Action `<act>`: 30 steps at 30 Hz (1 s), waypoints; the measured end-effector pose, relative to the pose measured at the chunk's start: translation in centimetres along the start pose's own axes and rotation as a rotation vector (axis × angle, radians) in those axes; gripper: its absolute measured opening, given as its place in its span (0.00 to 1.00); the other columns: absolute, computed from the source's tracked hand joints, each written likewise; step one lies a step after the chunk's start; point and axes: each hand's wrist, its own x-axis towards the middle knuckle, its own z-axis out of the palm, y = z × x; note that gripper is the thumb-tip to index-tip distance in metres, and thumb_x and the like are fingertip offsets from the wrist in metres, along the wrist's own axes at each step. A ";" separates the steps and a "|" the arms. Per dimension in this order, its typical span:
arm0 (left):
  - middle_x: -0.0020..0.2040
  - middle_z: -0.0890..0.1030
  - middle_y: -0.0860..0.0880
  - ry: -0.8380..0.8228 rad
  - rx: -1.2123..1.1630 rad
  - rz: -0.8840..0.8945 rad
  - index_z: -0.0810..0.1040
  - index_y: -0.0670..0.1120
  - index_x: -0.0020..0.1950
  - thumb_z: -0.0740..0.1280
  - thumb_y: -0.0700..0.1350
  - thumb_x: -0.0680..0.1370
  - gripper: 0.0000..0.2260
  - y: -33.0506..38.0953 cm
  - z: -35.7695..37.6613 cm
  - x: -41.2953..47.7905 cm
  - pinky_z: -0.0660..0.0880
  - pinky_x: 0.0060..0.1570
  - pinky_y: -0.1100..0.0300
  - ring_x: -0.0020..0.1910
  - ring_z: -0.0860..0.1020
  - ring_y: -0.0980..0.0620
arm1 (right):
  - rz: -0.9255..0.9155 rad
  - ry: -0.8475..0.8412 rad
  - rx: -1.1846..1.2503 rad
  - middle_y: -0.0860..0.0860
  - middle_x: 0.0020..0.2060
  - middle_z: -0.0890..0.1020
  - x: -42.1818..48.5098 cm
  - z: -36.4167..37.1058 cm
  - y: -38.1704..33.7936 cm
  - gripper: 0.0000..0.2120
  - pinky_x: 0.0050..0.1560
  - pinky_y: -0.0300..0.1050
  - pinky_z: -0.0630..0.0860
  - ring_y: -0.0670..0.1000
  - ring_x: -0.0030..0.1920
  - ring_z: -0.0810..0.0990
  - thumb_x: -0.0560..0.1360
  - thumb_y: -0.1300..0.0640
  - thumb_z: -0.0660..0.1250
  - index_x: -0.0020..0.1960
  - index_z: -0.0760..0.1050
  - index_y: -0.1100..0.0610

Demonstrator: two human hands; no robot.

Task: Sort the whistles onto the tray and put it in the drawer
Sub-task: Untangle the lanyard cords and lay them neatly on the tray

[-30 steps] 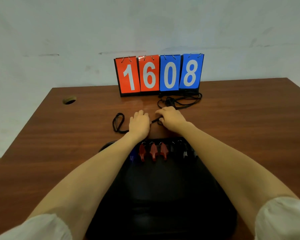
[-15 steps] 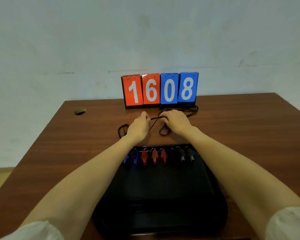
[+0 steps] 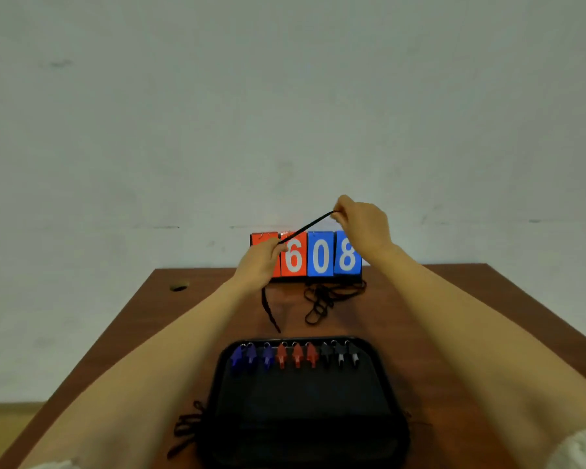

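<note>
The left hand and right hand pinch a limp cord taut between them. Below, 9 light whistles could slide; lift the stiff tray level by its sides.

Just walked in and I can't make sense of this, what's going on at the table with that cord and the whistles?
A person pinches a black cord taut between the left hand and the right hand, raised in front of the scoreboard. On the table, a black tray carries a sorted row along its far edge: three blue whistles, three red whistles, three black whistles. Loose cords lie tangled by the scoreboard. No drawer is in view.
</note>
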 end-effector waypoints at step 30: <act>0.48 0.83 0.46 0.211 -0.010 -0.147 0.79 0.43 0.59 0.58 0.41 0.81 0.12 -3.8 -7.3 -9.0 0.66 0.33 0.60 0.34 0.71 0.52 | 0.381 -0.099 0.079 0.55 0.43 0.83 -10.9 -5.6 3.7 0.11 0.38 0.45 0.70 0.55 0.41 0.78 0.79 0.53 0.62 0.50 0.77 0.60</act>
